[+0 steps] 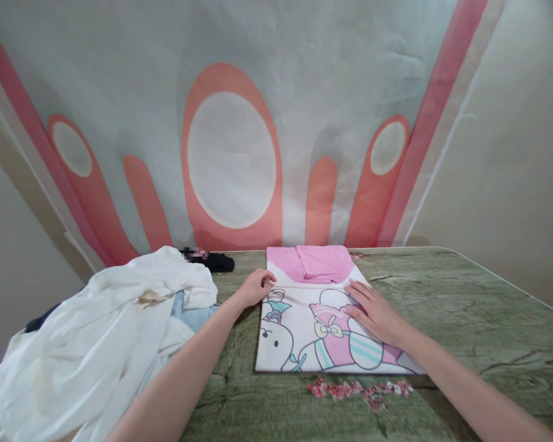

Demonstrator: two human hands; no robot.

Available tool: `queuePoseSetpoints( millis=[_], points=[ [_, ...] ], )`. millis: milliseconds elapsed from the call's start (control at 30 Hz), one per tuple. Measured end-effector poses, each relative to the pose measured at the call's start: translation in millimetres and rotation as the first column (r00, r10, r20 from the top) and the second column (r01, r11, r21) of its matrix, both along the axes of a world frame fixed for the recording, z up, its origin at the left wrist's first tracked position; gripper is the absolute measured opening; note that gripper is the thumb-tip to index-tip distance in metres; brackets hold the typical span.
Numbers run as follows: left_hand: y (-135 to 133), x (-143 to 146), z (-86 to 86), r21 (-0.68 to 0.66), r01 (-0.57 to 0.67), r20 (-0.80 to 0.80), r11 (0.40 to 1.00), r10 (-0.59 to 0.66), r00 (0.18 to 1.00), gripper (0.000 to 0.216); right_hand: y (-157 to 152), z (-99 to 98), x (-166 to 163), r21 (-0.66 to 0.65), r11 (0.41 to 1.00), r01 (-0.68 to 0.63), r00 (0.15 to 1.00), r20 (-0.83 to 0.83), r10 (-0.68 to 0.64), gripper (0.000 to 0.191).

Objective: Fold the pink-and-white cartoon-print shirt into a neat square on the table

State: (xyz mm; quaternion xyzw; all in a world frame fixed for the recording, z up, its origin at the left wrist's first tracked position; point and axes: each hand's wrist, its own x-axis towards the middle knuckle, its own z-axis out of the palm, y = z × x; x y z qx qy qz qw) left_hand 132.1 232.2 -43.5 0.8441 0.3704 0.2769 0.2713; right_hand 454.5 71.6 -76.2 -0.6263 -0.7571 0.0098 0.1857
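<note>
A folded T-shirt (pixel 299 331), white with a cartoon animal print and a pink upper part, lies flat on the wood-patterned tabletop (pixel 461 307). One pink section, folded over, rests across its far end. At the shirt's left edge my left hand (pixel 257 287) has its fingers curled in, with thumb and fingertips on the fabric. My right hand (pixel 375 312) lies palm down over the right side of the print, fingers stretched out. Its fingertips touch the shirt close to the pink part.
To the left is a loose heap of white clothing (pixel 96 344), with a light blue piece (pixel 193 313) showing beneath it. A black item (pixel 221 262) sits behind the heap. Pink blossoms (pixel 350 389) are printed on the tabletop's near side. A wall hanging (pixel 299 80) rises behind the table.
</note>
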Motion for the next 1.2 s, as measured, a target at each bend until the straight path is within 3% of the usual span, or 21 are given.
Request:
queuePoseSetpoints(
  millis=[200,467,633,800,1033,1200],
  points=[
    [-14,13,11.1,0.197,-0.006,-0.165,0.980,0.039,0.986,0.022,-6,13.2,-8,-0.013,0.999,-0.046,0.999,0.006,0.046,0.056],
    [-18,18,9.2,0.231,0.014,-0.290,0.973,0.055,0.955,0.026,-33,57.0,-64,-0.167,0.919,-0.357,0.934,-0.065,0.351,0.053],
    [-9,46,15.0,0.092,0.180,-0.332,0.979,-0.141,0.933,0.028,-46,69.4,-91,-0.193,0.874,-0.446,0.895,-0.119,0.431,0.049],
    [13,72,23.0,-0.077,0.183,-0.409,0.980,-0.199,0.891,0.033,-52,63.6,-100,-0.248,0.834,-0.492,0.870,-0.169,0.463,0.058],
    [23,82,33.6,-0.279,0.217,-0.497,0.935,-0.334,0.801,0.025,-54,61.2,-101,-0.287,0.816,-0.503,0.864,-0.177,0.471,0.066],
    [18,81,40.0,-0.292,0.281,-0.452,0.914,-0.391,0.802,0.023,-55,62.6,-102,-0.293,0.807,-0.512,0.859,-0.167,0.485,0.070]
  ],
)
